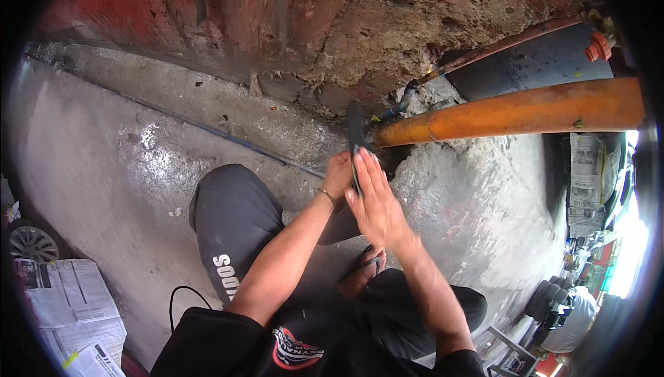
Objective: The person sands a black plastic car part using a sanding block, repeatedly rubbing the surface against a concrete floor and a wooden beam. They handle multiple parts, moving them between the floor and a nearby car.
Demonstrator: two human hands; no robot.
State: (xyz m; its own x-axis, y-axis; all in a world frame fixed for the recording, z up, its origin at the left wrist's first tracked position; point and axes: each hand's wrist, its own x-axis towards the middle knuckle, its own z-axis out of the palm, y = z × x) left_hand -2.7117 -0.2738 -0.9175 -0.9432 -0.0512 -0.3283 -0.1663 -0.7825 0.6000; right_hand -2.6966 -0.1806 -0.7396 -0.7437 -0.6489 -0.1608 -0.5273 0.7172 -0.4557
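In front of my knees, my two hands come together at a dark, flat, long piece [355,126] with a rounded upper end. Its kind I cannot make out. The fingers of my left hand [338,176] are closed round its lower part, partly hidden behind the right hand. My right hand [377,203] lies flat along its side with the fingers stretched out. The piece points away from me, toward the foot of the wall, close to the end of an orange pipe [512,113].
A rough red and brown wall [277,17] runs across the far side. A thin dark pipe or hose [207,128] crosses the wet concrete floor [111,124]. Newspaper sheets [72,297] and a wheel [33,242] are at left. A blue-black elbow pipe [400,106] sits beside the orange pipe.
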